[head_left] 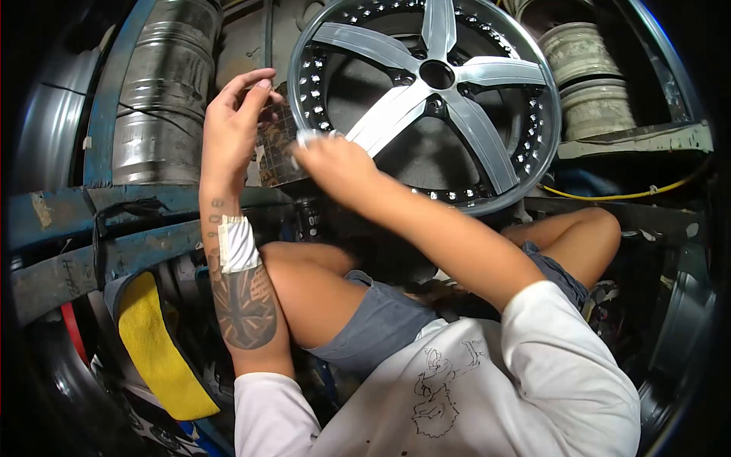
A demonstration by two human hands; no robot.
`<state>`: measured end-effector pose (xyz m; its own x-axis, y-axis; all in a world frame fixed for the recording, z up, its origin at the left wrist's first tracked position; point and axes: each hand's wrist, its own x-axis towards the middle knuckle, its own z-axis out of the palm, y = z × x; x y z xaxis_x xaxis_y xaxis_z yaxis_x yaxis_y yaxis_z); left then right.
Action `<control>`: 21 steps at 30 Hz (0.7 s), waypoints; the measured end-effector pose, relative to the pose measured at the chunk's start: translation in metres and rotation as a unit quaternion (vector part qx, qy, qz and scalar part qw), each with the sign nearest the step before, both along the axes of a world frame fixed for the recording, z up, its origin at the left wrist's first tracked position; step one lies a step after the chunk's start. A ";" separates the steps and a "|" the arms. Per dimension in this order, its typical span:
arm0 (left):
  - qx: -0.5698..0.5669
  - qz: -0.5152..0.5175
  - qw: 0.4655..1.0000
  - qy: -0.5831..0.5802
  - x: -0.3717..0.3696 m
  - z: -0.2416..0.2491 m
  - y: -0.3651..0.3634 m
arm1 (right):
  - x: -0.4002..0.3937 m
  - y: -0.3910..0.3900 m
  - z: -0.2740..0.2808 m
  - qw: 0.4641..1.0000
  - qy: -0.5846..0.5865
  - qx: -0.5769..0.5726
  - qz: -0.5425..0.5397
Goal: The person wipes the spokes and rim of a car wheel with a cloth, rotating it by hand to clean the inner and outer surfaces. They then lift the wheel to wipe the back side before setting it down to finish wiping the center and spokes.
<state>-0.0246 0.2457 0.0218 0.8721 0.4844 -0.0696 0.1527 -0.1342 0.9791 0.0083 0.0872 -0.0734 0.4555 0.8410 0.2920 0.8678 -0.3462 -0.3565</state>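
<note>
A five-spoke alloy wheel [487, 137], silver with a black rim band and shiny studs, lies face up in front of me. Beside its left edge, my left hand [237, 114] is raised with fingers loosely bent and apart, and no object shows in it. My right hand [335, 164] is closed and smeared by motion at the wheel's lower left edge. Something white and blurred [308, 137] shows at its fingers; its kind is not clear. A white taped patch [239, 245] covers part of my left forearm.
Stacked bare rims [164, 91] stand behind a blue metal frame [46, 266] on the left. More dull rims [586, 76] sit at the upper right. A yellow cloth [160, 350] hangs at lower left. A yellow hose [617, 196] runs along the right.
</note>
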 end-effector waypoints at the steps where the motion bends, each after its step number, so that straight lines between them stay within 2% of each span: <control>1: 0.012 0.005 1.000 0.002 -0.002 0.005 -0.003 | -0.016 -0.036 0.001 0.999 -0.032 0.014 0.035; 3: 0.028 0.011 0.999 -0.011 -0.006 0.008 -0.007 | -0.036 -0.121 0.002 0.994 -0.087 0.013 0.064; 4: 0.048 0.009 0.999 -0.006 -0.011 0.011 -0.013 | -0.030 -0.160 0.014 0.996 -0.022 -0.021 0.079; 7: 0.109 -0.002 0.994 -0.001 -0.032 0.026 -0.029 | -0.005 -0.242 0.029 0.989 -0.111 -0.041 0.094; 11: 0.073 0.077 0.992 -0.064 -0.049 0.029 -0.034 | 0.015 -0.255 0.044 0.973 -0.138 -0.065 0.175; 15: -0.011 0.210 0.966 -0.147 -0.054 0.026 -0.005 | 0.007 -0.176 0.019 0.958 -0.145 0.011 0.247; 18: -0.040 0.244 0.955 -0.166 -0.047 0.024 0.000 | 0.007 -0.080 0.011 0.971 -0.085 -0.014 0.223; 19: -0.043 0.234 0.957 -0.166 -0.044 0.023 0.000 | 0.013 -0.046 0.014 0.978 -0.035 -0.074 0.194; 20: -0.042 0.230 0.960 -0.157 -0.040 0.022 0.000 | 0.027 -0.011 0.011 0.980 -0.058 -0.035 0.185; 21: -0.039 0.225 0.962 -0.148 -0.037 0.022 0.000 | 0.047 0.027 0.006 0.980 -0.077 -0.045 0.176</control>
<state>-0.0621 0.2457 0.0439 0.5622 0.8212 0.0983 -0.1097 -0.0437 0.9930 0.0550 0.1142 -0.0678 0.0899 0.9636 0.2519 0.9801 -0.0406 -0.1943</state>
